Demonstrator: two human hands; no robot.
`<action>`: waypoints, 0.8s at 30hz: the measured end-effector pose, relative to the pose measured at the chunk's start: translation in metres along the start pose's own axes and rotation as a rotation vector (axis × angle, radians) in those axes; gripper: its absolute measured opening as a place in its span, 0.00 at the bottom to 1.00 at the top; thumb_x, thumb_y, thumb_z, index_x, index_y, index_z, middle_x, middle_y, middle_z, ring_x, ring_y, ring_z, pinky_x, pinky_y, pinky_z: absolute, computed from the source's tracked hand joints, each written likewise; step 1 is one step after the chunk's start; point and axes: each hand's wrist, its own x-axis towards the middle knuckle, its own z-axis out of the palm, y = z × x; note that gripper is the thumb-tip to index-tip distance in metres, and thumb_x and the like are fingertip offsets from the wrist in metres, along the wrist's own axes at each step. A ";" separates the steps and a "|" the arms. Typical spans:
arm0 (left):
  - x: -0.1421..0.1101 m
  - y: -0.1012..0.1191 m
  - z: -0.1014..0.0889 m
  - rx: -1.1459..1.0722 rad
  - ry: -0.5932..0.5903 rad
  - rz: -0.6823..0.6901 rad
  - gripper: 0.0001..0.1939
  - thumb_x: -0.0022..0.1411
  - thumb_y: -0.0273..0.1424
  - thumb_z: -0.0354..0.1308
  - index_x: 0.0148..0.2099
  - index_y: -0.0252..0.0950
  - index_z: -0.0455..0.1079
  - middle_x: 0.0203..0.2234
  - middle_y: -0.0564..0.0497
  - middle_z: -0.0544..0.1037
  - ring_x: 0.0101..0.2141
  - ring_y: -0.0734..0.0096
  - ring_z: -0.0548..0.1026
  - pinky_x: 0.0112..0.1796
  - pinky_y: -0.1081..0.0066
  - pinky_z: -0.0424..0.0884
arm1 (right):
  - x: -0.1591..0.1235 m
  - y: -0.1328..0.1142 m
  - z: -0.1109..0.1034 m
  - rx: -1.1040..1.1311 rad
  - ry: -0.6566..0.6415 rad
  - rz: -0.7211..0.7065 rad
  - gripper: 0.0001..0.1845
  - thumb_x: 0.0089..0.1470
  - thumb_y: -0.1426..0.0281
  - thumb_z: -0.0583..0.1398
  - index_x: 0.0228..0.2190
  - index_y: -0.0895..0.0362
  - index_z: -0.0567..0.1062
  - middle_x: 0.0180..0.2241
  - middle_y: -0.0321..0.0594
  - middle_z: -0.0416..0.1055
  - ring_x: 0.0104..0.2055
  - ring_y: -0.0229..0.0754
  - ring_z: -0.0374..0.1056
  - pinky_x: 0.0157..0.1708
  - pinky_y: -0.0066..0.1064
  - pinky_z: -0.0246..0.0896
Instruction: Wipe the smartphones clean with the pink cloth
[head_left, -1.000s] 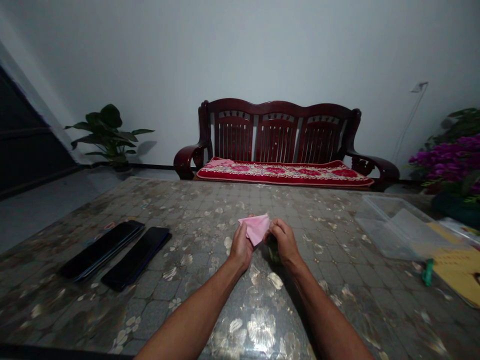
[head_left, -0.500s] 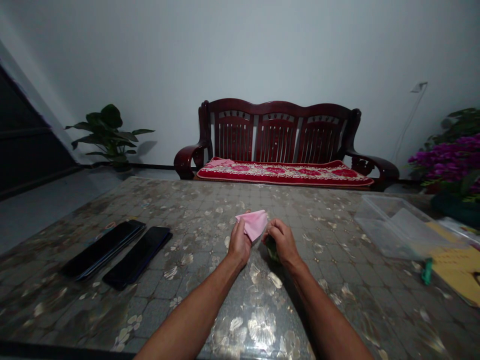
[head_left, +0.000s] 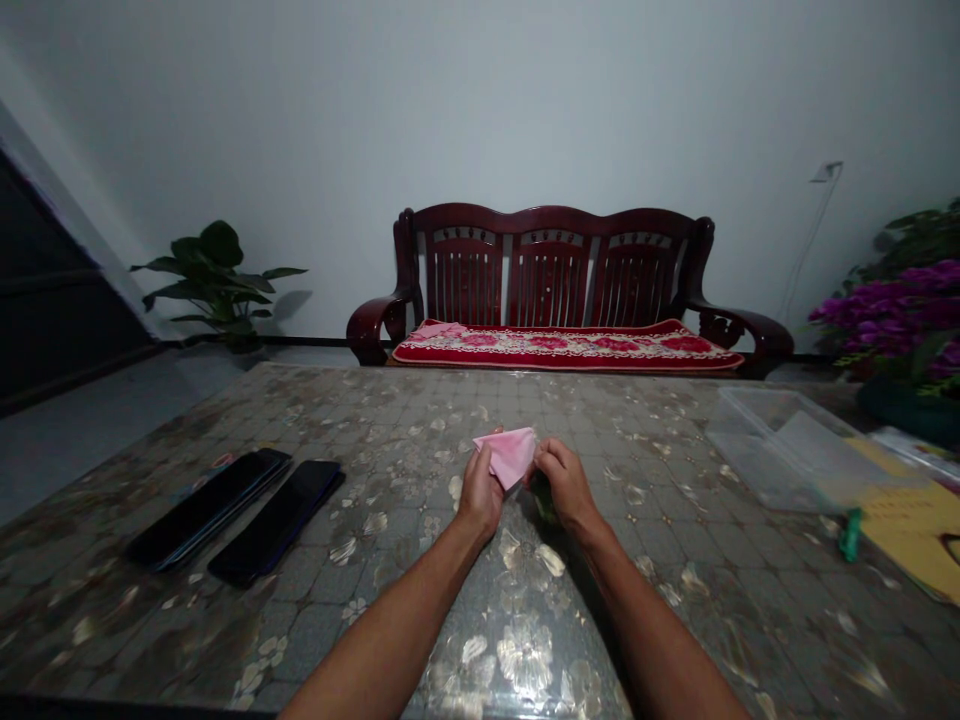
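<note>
A small folded pink cloth (head_left: 510,455) is held above the table, its pointed corner toward the left. My left hand (head_left: 481,492) grips it from the left, thumb on the near face and fingers behind. At the cloth's right edge my right hand (head_left: 564,482) is closed in a pinch, fingertips beside or touching the edge. Whatever lies between those fingertips is too small to tell. Something dark green (head_left: 545,500) shows beneath the right palm, mostly hidden by the hand.
Two dark phones (head_left: 277,522) lie on the patterned table (head_left: 390,620) to the left. On the right stand a clear plastic box (head_left: 780,470), a green clip-like piece (head_left: 850,535), yellow paper (head_left: 907,530) and purple flowers (head_left: 900,310). A wooden bench (head_left: 551,265) is behind.
The view has tilted and shifted slightly. The cloth and both hands keep nearly the same pose, with the right fingertips still at the cloth's right edge.
</note>
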 end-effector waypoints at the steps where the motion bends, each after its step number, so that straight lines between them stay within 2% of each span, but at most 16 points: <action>1: 0.000 0.000 0.000 0.007 0.000 0.002 0.17 0.64 0.37 0.62 0.50 0.32 0.75 0.43 0.42 0.83 0.45 0.60 0.81 0.49 0.64 0.75 | 0.000 -0.001 0.000 0.019 -0.004 0.000 0.13 0.51 0.57 0.59 0.24 0.53 0.70 0.20 0.34 0.73 0.24 0.40 0.65 0.27 0.30 0.58; 5: 0.000 0.002 0.000 0.045 0.014 0.020 0.19 0.61 0.39 0.64 0.50 0.32 0.75 0.44 0.42 0.83 0.44 0.60 0.81 0.49 0.64 0.74 | -0.001 -0.011 -0.006 0.185 0.061 -0.002 0.17 0.52 0.52 0.59 0.29 0.53 0.69 0.18 0.34 0.72 0.21 0.41 0.65 0.23 0.30 0.57; 8: 0.001 0.008 0.000 0.087 0.027 0.048 0.22 0.58 0.42 0.67 0.50 0.33 0.75 0.42 0.43 0.83 0.43 0.61 0.81 0.48 0.65 0.74 | 0.003 -0.019 -0.030 0.256 0.182 -0.034 0.22 0.49 0.47 0.60 0.29 0.53 0.70 0.19 0.36 0.74 0.21 0.43 0.68 0.23 0.31 0.60; 10: 0.003 0.013 -0.002 0.127 0.039 0.076 0.24 0.56 0.44 0.69 0.49 0.33 0.76 0.40 0.46 0.83 0.41 0.63 0.81 0.46 0.68 0.73 | 0.006 -0.023 -0.057 0.261 0.311 -0.096 0.23 0.49 0.45 0.60 0.29 0.54 0.71 0.20 0.36 0.74 0.23 0.43 0.70 0.25 0.33 0.64; 13: 0.007 0.024 -0.005 0.194 0.058 0.104 0.24 0.54 0.45 0.70 0.46 0.33 0.77 0.36 0.48 0.83 0.36 0.67 0.80 0.41 0.72 0.73 | 0.007 -0.025 -0.107 0.152 0.514 -0.181 0.23 0.47 0.47 0.62 0.28 0.55 0.72 0.21 0.36 0.74 0.23 0.42 0.71 0.26 0.33 0.65; 18: 0.010 0.040 -0.010 0.273 0.075 0.084 0.23 0.54 0.45 0.70 0.41 0.30 0.77 0.29 0.47 0.82 0.29 0.66 0.80 0.35 0.72 0.72 | -0.003 -0.014 -0.188 0.011 0.816 -0.177 0.22 0.47 0.47 0.60 0.28 0.54 0.71 0.20 0.36 0.72 0.23 0.43 0.70 0.25 0.34 0.64; 21: 0.006 0.045 -0.006 0.284 0.057 0.063 0.22 0.54 0.44 0.70 0.41 0.30 0.77 0.28 0.47 0.82 0.28 0.66 0.79 0.34 0.71 0.73 | -0.011 -0.002 -0.222 -0.057 0.926 -0.151 0.18 0.48 0.50 0.59 0.26 0.52 0.72 0.21 0.40 0.73 0.24 0.46 0.69 0.27 0.39 0.63; 24: -0.005 0.047 0.001 0.270 0.027 0.041 0.22 0.53 0.42 0.71 0.43 0.30 0.77 0.29 0.47 0.82 0.29 0.66 0.79 0.32 0.72 0.73 | -0.015 0.013 -0.241 -0.128 0.962 -0.122 0.17 0.49 0.50 0.58 0.25 0.50 0.73 0.21 0.46 0.73 0.24 0.51 0.69 0.29 0.46 0.63</action>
